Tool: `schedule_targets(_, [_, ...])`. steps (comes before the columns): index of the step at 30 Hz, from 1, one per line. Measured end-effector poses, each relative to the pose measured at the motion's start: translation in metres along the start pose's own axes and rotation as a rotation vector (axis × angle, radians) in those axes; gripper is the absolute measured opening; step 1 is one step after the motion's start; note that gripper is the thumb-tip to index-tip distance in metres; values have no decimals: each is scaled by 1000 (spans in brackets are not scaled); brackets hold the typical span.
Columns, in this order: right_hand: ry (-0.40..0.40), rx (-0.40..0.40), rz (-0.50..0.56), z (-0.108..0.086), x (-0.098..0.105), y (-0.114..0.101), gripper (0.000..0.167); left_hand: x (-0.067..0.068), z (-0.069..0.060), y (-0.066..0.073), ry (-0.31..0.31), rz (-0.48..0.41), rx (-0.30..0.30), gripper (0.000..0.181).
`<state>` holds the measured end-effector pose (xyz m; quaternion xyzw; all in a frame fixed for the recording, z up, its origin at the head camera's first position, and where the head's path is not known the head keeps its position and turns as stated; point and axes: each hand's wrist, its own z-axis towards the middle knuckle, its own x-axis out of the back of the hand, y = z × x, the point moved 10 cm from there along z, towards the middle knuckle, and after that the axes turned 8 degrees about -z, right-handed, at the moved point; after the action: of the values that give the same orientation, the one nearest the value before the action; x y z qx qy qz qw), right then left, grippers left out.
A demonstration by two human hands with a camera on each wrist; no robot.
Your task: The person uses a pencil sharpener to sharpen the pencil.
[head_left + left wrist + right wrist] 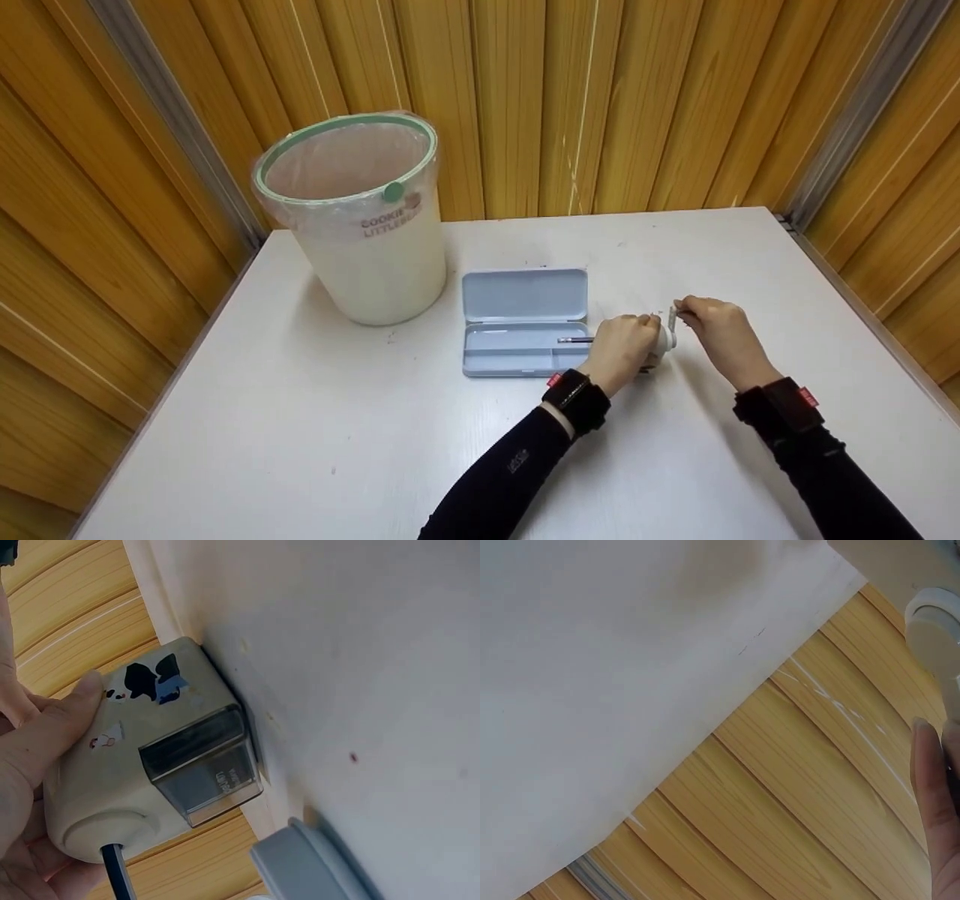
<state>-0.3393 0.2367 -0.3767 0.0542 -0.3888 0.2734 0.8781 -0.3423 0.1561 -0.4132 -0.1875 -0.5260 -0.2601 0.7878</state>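
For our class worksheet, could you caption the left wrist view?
A left hand holds a stickered sharpener with a pencil inserted, near a blue-grey case.

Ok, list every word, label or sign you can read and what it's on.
"COOKIE": on the bin.
"LITTLEBE...": below that, on the bin; last letters unclear.
Left sleeve: pale lettering, too blurred to read.
Sharpener: lettering on its drawer, too blurred to read.
Red tags on the wristbands: too small to read.

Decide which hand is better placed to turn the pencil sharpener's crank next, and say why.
Probably the right hand: it grips the crank, while the left hand holds the pencil sharpener.
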Motion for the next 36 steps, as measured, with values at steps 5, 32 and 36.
schedule_targets(5, [-40, -26, 18, 4, -9, 5, 12, -1, 1, 0, -6, 13, 8, 28])
schedule_targets(32, [-208, -92, 152, 9, -36, 25, 6, -2, 0, -1, 11, 10, 1, 41])
schedule_targets(36, [-317, -127, 163, 3, -50, 32, 5, -4, 0, 1, -8, -1, 5, 46])
